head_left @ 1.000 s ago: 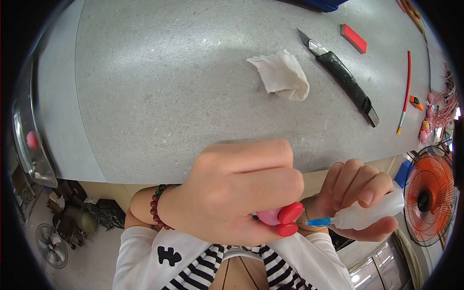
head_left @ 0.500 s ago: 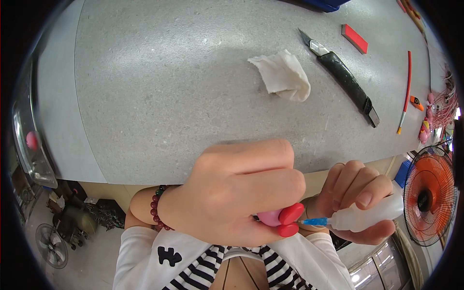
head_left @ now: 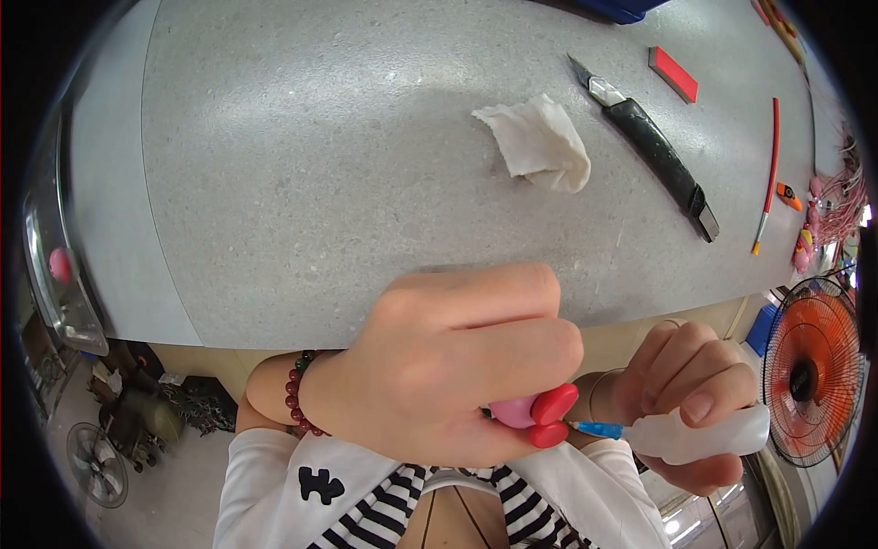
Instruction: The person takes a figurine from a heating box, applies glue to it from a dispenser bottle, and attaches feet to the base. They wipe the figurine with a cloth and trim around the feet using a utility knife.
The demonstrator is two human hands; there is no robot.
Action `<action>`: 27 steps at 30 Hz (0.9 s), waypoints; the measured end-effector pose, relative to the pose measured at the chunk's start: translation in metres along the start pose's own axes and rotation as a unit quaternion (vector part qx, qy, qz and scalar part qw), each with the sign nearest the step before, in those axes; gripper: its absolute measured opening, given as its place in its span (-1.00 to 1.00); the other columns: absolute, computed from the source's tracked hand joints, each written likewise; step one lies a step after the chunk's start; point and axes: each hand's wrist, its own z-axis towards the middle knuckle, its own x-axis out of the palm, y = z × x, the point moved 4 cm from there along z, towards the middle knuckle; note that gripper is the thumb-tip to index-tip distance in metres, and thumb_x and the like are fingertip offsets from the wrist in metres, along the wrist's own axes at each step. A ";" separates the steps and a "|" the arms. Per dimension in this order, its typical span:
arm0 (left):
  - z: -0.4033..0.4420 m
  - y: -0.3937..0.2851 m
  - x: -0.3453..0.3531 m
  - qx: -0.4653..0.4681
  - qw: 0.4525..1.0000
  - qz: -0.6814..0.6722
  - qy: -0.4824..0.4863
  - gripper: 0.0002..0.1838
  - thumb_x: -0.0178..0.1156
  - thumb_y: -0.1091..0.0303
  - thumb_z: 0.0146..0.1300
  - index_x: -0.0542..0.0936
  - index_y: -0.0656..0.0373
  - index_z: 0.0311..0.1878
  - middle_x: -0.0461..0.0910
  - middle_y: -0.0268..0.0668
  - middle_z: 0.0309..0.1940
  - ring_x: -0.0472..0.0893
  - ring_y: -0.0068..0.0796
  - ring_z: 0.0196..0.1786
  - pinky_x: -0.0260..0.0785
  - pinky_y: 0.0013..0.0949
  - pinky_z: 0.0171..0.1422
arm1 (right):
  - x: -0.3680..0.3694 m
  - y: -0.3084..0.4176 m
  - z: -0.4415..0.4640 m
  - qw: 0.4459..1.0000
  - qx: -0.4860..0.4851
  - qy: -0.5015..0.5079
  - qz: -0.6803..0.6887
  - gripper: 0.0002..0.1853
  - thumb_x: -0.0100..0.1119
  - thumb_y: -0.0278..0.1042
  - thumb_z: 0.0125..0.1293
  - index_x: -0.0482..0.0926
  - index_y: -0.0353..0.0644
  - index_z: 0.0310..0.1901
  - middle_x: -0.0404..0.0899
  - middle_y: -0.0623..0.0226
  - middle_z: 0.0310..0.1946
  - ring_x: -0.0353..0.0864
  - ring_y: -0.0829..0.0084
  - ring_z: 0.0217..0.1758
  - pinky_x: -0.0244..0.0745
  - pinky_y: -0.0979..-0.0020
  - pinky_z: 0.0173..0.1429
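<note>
My left hand point(head_left: 448, 361) is closed around a small pink piece with two red rounded ends point(head_left: 552, 412); most of the piece is hidden by my fingers. Between the fingers and thumb of my right hand point(head_left: 690, 380) is a translucent white squeeze bottle point(head_left: 700, 435), lying nearly level. Its blue needle tip point(head_left: 599, 429) points left and meets the red ends, at or very near the gap between them. Both hands are held in front of the table's near edge.
On the grey table point(head_left: 302, 183) lie a crumpled white cloth point(head_left: 541, 145), a black-handled craft knife point(head_left: 654, 151), a red block point(head_left: 673, 75) and a red paintbrush point(head_left: 769, 174). An orange fan point(head_left: 805, 375) stands at right. A clear tray point(head_left: 78, 316) sits at far left.
My right hand and the squeeze bottle have shifted slightly down and to the right, and the needle tip now sits a little lower. My left hand has barely moved.
</note>
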 end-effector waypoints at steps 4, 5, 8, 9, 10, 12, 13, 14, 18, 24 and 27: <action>0.000 0.000 0.001 0.008 1.000 -0.002 0.000 -0.75 0.42 0.50 -0.38 0.53 0.26 -0.57 0.46 -0.28 -0.63 0.37 -0.66 -0.69 0.09 -0.63 -0.70 | 0.000 -0.001 0.000 1.000 0.001 0.001 -0.001 -0.54 0.07 0.17 0.09 0.42 -0.16 -0.42 0.29 0.47 -0.68 0.22 0.65 -0.66 0.10 0.64 -0.63; 0.000 0.000 0.001 -0.001 1.000 -0.004 -0.002 -0.75 0.42 0.51 -0.38 0.53 0.26 -0.56 0.46 -0.28 -0.62 0.37 -0.65 -0.69 0.09 -0.63 -0.69 | 0.000 0.000 0.000 1.000 0.001 0.001 -0.002 -0.54 0.07 0.17 0.09 0.42 -0.16 -0.42 0.29 0.47 -0.68 0.22 0.65 -0.66 0.10 0.64 -0.63; 0.000 0.000 0.001 0.005 1.000 0.002 0.002 -0.75 0.42 0.50 -0.37 0.53 0.26 -0.56 0.46 -0.28 -0.62 0.38 -0.64 -0.68 0.09 -0.62 -0.69 | 0.000 0.000 0.000 1.000 0.004 -0.001 -0.004 -0.54 0.08 0.17 0.08 0.42 -0.16 -0.42 0.30 0.47 -0.68 0.23 0.65 -0.67 0.10 0.64 -0.63; 0.000 0.000 0.001 0.005 1.000 0.002 0.002 -0.75 0.42 0.50 -0.37 0.53 0.26 -0.56 0.46 -0.28 -0.62 0.38 -0.64 -0.68 0.09 -0.62 -0.69 | 0.001 0.000 0.001 1.000 0.003 -0.007 0.003 -0.54 0.08 0.17 0.08 0.42 -0.15 -0.42 0.30 0.47 -0.68 0.23 0.64 -0.67 0.09 0.64 -0.63; 0.001 0.000 0.001 0.001 1.000 0.000 0.004 -0.75 0.41 0.50 -0.37 0.53 0.26 -0.56 0.46 -0.29 -0.62 0.38 -0.64 -0.68 0.09 -0.62 -0.69 | 0.001 -0.001 0.001 1.000 0.001 -0.013 0.011 -0.55 0.08 0.16 0.08 0.42 -0.15 -0.42 0.30 0.46 -0.68 0.23 0.64 -0.67 0.09 0.64 -0.63; 0.001 0.000 0.001 -0.003 1.000 -0.001 0.006 -0.75 0.41 0.50 -0.36 0.53 0.26 -0.56 0.46 -0.29 -0.62 0.38 -0.64 -0.68 0.09 -0.62 -0.69 | 0.000 0.001 0.000 1.000 0.009 -0.015 0.007 -0.55 0.09 0.16 0.08 0.42 -0.15 -0.43 0.30 0.46 -0.68 0.23 0.64 -0.67 0.09 0.64 -0.63; 0.001 0.000 0.001 0.001 1.000 0.000 0.007 -0.75 0.41 0.50 -0.36 0.53 0.26 -0.56 0.46 -0.29 -0.61 0.39 -0.64 -0.67 0.10 -0.62 -0.69 | 0.000 0.001 0.000 1.000 0.017 -0.017 0.002 -0.55 0.10 0.16 0.07 0.42 -0.15 -0.43 0.30 0.46 -0.69 0.23 0.64 -0.67 0.09 0.64 -0.63; -0.001 -0.002 -0.002 0.004 1.000 0.000 0.008 -0.76 0.41 0.50 -0.35 0.53 0.25 -0.56 0.46 -0.29 -0.61 0.39 -0.64 -0.67 0.10 -0.62 -0.68 | 0.004 0.001 0.001 1.000 0.017 -0.017 0.001 -0.55 0.10 0.16 0.07 0.42 -0.15 -0.43 0.30 0.46 -0.69 0.23 0.64 -0.67 0.09 0.64 -0.63; -0.001 -0.002 -0.002 -0.016 1.000 0.001 0.009 -0.75 0.41 0.50 -0.35 0.53 0.25 -0.56 0.45 -0.30 -0.61 0.39 -0.63 -0.67 0.11 -0.61 -0.68 | 0.007 0.000 -0.004 0.999 0.004 -0.043 -0.007 -0.55 0.10 0.16 0.08 0.42 -0.15 -0.43 0.30 0.46 -0.68 0.24 0.65 -0.66 0.09 0.64 -0.63; -0.001 -0.001 -0.003 -0.013 1.000 0.002 0.012 -0.75 0.42 0.49 -0.36 0.53 0.24 -0.56 0.45 -0.30 -0.62 0.40 -0.62 -0.67 0.11 -0.61 -0.68 | 0.005 0.006 0.002 0.999 -0.004 0.000 -0.045 -0.55 0.09 0.16 0.08 0.42 -0.15 -0.44 0.28 0.48 -0.69 0.22 0.65 -0.67 0.08 0.65 -0.64; 0.000 -0.001 -0.002 0.010 1.000 0.015 0.019 -0.75 0.41 0.49 -0.36 0.52 0.24 -0.57 0.46 -0.30 -0.62 0.40 -0.60 -0.67 0.11 -0.61 -0.68 | 0.005 0.012 0.005 0.996 -0.010 0.027 -0.085 -0.56 0.09 0.15 0.08 0.41 -0.15 -0.44 0.26 0.50 -0.70 0.22 0.66 -0.68 0.07 0.65 -0.65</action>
